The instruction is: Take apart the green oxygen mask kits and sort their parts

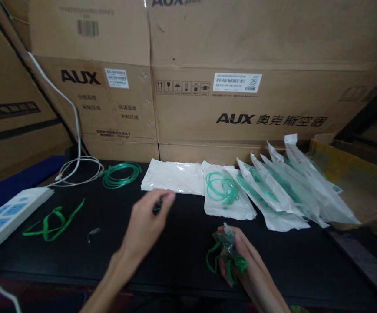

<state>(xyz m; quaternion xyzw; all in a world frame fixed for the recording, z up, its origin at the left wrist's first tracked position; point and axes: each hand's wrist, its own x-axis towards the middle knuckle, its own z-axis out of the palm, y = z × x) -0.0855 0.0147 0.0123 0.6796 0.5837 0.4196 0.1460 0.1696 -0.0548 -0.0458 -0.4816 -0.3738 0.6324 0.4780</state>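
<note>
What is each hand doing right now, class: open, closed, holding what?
Left hand: blurred, fingers pinched together; a hold cannot be told.
Right hand: closed on a clear mask with green strap.

The left hand is blurred; its fingers hide most of a small green piece. The right hand covers part of a clear mask. The power strip runs off the left edge.

Dim, even indoor light; the black desk swallows shadows. The left hand is motion-blurred, plastic bags show faint glare, and edges bow with wide-angle distortion.
</note>
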